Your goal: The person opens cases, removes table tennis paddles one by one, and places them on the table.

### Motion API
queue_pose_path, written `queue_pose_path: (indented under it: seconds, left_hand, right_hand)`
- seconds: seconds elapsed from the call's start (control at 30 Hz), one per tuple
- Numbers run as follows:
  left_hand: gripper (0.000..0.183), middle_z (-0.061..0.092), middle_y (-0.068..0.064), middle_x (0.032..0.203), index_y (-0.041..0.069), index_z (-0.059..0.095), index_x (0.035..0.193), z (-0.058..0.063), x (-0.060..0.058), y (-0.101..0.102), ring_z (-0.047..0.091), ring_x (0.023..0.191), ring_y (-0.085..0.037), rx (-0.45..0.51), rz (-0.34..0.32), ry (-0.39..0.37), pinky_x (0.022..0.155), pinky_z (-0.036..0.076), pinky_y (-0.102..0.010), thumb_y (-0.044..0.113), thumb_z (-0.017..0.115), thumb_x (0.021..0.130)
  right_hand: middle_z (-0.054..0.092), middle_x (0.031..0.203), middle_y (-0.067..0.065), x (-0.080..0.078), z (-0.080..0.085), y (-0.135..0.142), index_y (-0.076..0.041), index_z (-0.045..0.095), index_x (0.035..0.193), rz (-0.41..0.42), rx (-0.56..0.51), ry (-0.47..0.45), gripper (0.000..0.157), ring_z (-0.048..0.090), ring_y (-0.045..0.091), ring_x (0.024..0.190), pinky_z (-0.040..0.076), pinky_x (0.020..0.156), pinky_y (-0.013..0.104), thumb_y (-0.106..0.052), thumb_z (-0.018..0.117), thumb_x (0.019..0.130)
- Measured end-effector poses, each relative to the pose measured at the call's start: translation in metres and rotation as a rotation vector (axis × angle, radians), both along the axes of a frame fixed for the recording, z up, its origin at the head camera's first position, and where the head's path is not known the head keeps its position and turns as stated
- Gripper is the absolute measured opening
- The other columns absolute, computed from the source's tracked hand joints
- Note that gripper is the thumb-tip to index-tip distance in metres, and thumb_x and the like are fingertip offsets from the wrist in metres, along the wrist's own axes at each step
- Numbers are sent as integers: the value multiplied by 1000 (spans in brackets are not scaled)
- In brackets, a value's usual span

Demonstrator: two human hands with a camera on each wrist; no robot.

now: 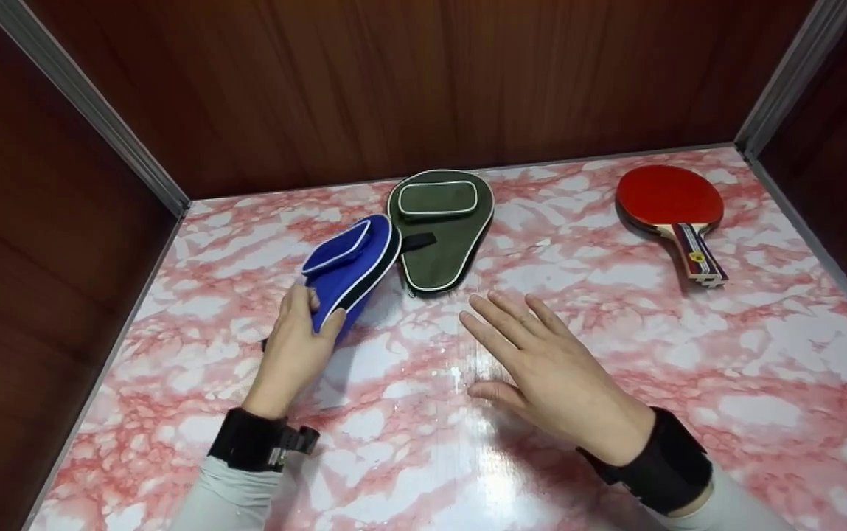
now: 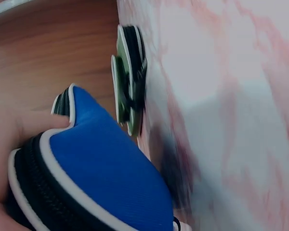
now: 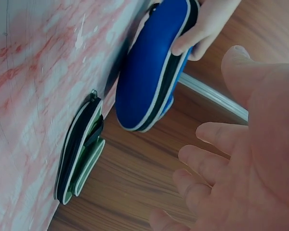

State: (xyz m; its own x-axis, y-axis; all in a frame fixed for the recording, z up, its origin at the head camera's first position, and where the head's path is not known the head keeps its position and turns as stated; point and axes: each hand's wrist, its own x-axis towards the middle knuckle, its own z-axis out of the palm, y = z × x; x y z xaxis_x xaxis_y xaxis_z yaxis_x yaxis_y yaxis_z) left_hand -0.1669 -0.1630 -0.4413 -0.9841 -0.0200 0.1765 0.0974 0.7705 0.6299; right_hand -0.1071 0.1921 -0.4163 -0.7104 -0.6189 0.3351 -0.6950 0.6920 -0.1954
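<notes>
My left hand [image 1: 298,354] grips the narrow end of a blue paddle case [image 1: 364,273] with white piping and a dark zipper edge. The case is tilted, its pocket side facing up and left; in the right wrist view, the thumb presses its zipper band. Just right of it, a green paddle case [image 1: 441,254] lies flat, pocket up, with a short black strap. My right hand [image 1: 541,361] hovers to the right of the blue case with fingers spread, holding nothing. A red table tennis paddle [image 1: 670,195] lies at the far right, handle toward me.
The table [image 1: 784,354] has a red and white marbled top. Dark wood panels [image 1: 423,81] with metal corner strips [image 1: 91,103] enclose it at the back and both sides. Each wrist wears a black band [image 1: 246,439].
</notes>
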Motion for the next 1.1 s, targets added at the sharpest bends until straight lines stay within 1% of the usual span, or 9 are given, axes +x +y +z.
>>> queue_pose_path:
  seconds: [0.13, 0.23, 0.33, 0.43, 0.57, 0.7, 0.93, 1.0, 1.1]
  left_hand:
    - [31, 51, -18, 122, 7, 46, 112, -2, 6, 15, 53, 112, -38, 22, -12, 73, 95, 46, -53, 22, 72, 106]
    - [28, 56, -19, 123, 6, 49, 107, -6, 11, 27, 57, 113, -41, -1, -47, 177, 100, 48, -54, 16, 75, 104]
    - [26, 61, -21, 133, 6, 53, 103, -9, 19, 41, 59, 119, -45, -50, -89, 282, 106, 47, -58, 14, 77, 102]
    - [23, 61, -23, 144, 6, 55, 101, -8, 26, 56, 58, 127, -47, -90, -133, 345, 109, 46, -60, 15, 76, 103]
    - [20, 59, -22, 150, 8, 57, 103, -6, 32, 80, 55, 135, -44, -134, -207, 355, 113, 45, -61, 19, 74, 105]
    - [19, 57, -19, 153, 11, 58, 107, -6, 37, 103, 54, 138, -39, -181, -281, 326, 113, 46, -62, 24, 72, 106]
    - [21, 54, -12, 158, 13, 60, 115, -11, 40, 138, 51, 144, -34, -270, -360, 268, 113, 46, -61, 33, 66, 110]
    - [21, 54, -11, 158, 14, 61, 116, -14, 42, 146, 51, 143, -32, -300, -382, 277, 113, 47, -59, 33, 66, 110]
    - [24, 55, -10, 156, 14, 62, 120, -17, 46, 156, 53, 141, -31, -352, -420, 311, 110, 49, -56, 34, 68, 109]
  right_hand:
    - [34, 178, 11, 0, 0, 1, -10, 41, 171, -4, 4, -1, 84, 29, 32, 165, 22, 131, 61, -55, 68, 106]
    - [34, 178, 11, -1, 1, 2, -10, 41, 171, 0, 3, 5, 84, 31, 34, 164, 22, 131, 62, -55, 67, 106]
    - [37, 177, 11, -2, 3, 3, -9, 42, 171, 0, -3, 27, 84, 33, 35, 163, 24, 130, 63, -54, 69, 105]
    - [39, 176, 12, -4, 6, 7, -8, 44, 170, -7, -13, 52, 84, 36, 36, 162, 26, 129, 64, -53, 72, 104]
    - [40, 175, 13, -8, 11, 14, -7, 45, 169, -27, -39, 57, 84, 36, 36, 162, 27, 128, 66, -48, 77, 102]
    - [39, 176, 14, -13, 15, 21, -9, 44, 169, -66, -46, 39, 83, 32, 37, 164, 24, 128, 67, -47, 76, 103]
    - [37, 175, 19, -26, 22, 45, -9, 42, 171, -228, -50, 15, 77, 32, 43, 162, 17, 131, 67, -43, 71, 108]
    - [37, 175, 20, -27, 23, 50, -9, 42, 171, -261, -59, 0, 77, 32, 44, 162, 15, 131, 66, -43, 70, 108]
    - [37, 176, 20, -30, 24, 54, -9, 41, 171, -280, -53, -22, 79, 30, 44, 163, 14, 132, 65, -47, 68, 107]
